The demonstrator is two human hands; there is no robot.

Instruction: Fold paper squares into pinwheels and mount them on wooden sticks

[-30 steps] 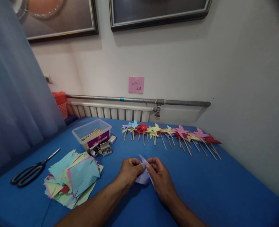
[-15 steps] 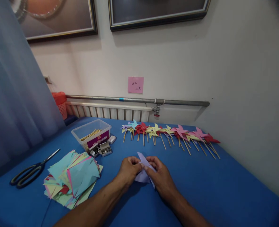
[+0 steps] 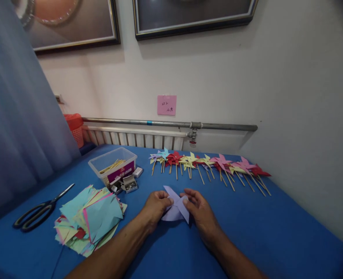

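Both hands — left hand (image 3: 155, 206), right hand (image 3: 199, 210) — pinch the lilac paper (image 3: 174, 205) on the surface (image 3: 261, 228); it looks light, floppy and easily creased — best held by its folded corners.

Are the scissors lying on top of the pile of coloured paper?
No, the scissors lie on the blue table, apart from the paper pile and to its left.

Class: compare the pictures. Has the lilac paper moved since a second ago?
Yes. The lilac paper, held by the left hand and right hand, has shifted slightly left, toward the paper stack, and lies flatter.
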